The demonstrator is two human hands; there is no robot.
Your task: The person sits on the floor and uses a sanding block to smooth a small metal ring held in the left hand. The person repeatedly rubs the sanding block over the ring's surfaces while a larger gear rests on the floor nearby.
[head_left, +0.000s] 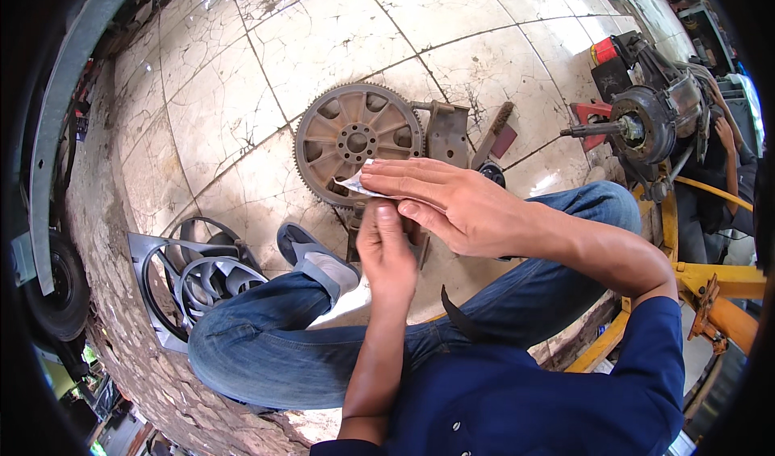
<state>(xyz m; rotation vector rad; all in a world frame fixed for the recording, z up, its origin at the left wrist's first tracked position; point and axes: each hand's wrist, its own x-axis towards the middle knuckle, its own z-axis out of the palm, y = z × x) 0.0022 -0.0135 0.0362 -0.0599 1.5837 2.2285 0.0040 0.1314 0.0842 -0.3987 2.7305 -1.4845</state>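
Note:
My right hand (456, 205) reaches in with its fingers straight and pressed together over a folded whitish sheet (353, 184). The sheet looks like paper or sandpaper; its edge shows past the fingertips and between the fingers and thumb. Just below, my left hand (387, 250) is closed with the thumb up, close against the sheet's underside. What its fingers hold is hidden; a dark edge shows beside them. Behind the hands a large rusty flywheel (327, 129) with a toothed rim lies on the floor.
Right of the flywheel lie a metal plate (448, 135), a wire brush (494, 133) and a dark red block (504, 142). A fan with shroud (202, 274) lies left. An axle hub assembly (643, 123) stands right, near a yellow frame (718, 280) and another person's arm (729, 141).

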